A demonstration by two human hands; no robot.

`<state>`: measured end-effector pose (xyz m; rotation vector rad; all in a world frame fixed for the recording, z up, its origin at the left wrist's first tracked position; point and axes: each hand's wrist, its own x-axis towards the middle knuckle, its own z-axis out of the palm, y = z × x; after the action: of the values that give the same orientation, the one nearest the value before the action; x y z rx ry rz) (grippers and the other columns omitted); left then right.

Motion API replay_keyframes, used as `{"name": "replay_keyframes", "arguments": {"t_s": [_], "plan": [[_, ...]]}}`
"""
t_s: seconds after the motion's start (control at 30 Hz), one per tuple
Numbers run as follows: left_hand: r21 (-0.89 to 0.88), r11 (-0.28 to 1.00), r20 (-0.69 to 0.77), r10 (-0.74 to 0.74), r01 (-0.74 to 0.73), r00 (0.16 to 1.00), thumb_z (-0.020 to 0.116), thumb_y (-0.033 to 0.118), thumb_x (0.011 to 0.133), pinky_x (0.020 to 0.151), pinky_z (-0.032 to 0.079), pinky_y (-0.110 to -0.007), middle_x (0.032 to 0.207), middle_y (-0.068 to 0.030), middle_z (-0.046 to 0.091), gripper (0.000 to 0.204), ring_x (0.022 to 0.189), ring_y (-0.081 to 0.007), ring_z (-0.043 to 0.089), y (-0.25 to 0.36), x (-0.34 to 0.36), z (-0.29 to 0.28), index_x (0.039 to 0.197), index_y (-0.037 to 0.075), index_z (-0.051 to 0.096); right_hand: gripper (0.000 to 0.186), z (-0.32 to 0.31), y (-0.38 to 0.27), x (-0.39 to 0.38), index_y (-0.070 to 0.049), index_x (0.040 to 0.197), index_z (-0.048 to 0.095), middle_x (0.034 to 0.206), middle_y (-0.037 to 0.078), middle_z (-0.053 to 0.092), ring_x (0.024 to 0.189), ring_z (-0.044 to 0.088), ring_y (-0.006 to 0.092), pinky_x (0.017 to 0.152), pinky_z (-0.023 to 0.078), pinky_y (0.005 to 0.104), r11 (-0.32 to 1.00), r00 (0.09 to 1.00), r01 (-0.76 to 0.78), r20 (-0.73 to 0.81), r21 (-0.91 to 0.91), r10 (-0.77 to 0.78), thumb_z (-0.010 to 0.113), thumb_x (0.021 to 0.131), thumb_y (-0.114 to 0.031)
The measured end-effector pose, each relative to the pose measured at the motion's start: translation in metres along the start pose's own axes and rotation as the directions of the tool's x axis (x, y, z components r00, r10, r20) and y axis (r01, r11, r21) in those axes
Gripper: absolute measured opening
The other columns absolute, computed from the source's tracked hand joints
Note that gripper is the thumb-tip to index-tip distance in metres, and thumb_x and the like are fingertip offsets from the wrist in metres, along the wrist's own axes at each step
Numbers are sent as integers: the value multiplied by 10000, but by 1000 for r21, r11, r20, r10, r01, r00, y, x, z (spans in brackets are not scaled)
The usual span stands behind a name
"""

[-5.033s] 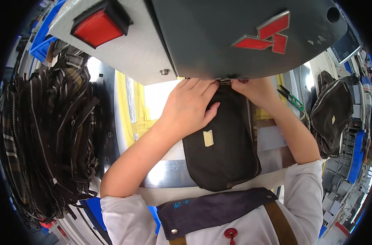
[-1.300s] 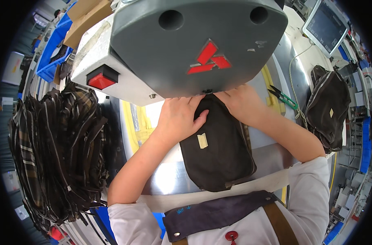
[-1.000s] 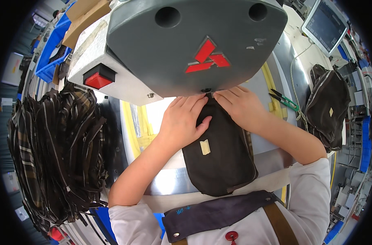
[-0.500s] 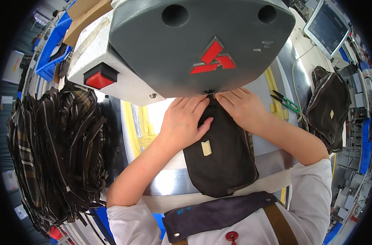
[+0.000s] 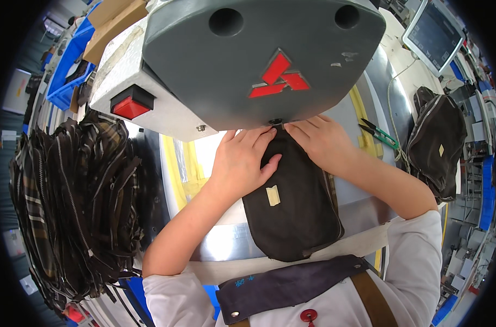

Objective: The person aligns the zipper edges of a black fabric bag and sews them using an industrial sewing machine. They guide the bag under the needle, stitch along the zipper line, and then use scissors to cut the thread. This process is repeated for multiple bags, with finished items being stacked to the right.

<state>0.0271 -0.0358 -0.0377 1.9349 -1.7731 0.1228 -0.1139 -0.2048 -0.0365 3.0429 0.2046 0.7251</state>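
Observation:
A dark, rounded fabric pouch [image 5: 299, 218] with a zipper along its edge lies lengthwise in front of me, a small pale tape tab [image 5: 273, 195] stuck on top. Its far end reaches under the grey head of a sewing machine [image 5: 199, 76]. My left hand [image 5: 240, 163] grips that far end from the left, fingertips pressed together and thumb resting on the fabric. From the right, my right hand [image 5: 324, 143] pinches the same end, close to the left fingertips. The machine head hides the needle area and part of the fingertips.
A tall pile of dark zippered pouches [image 5: 76, 207] stands at the left. On the right lie green-handled thread snips [image 5: 380, 134] and another dark pouch [image 5: 437, 144]. A screen [image 5: 434, 35] is at the far right, a blue bin [image 5: 68, 82] at the far left.
Both hands keep their hold at the pouch's far end. The machine head appears slightly further left in the picture; otherwise little differs.

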Motion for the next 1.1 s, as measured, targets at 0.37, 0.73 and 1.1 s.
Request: {"name": "replay_keyframes", "arguments": {"t_s": [0.37,0.73,1.1], "plan": [[24,990,51,-139,138,989,731,204,735,875,477,-386,1104,-93,668,398,994,-288,638,0,12,2,1099,54,675,279,7,13,2,17,1017,616,1101,140,632,1018,625,252,883,506,349,1000,999,-13,33,25,12,579,782,-127],[-1,997,-46,-71,71,996,713,177,783,876,475,-388,1121,-84,664,337,1017,-288,633,2,10,5,1093,51,677,307,11,12,-3,44,1023,637,1155,161,637,1037,629,242,884,512,336,1000,1000,18,-3,9,-18,589,771,-125],[-73,831,151,-538,552,829,732,233,837,583,437,-324,649,-69,567,283,582,-196,523,2,15,2,985,2,664,201,6,-24,-14,-39,971,584,975,91,556,920,578,238,695,528,337,971,974,-222,-33,93,226,572,791,-128]]}}
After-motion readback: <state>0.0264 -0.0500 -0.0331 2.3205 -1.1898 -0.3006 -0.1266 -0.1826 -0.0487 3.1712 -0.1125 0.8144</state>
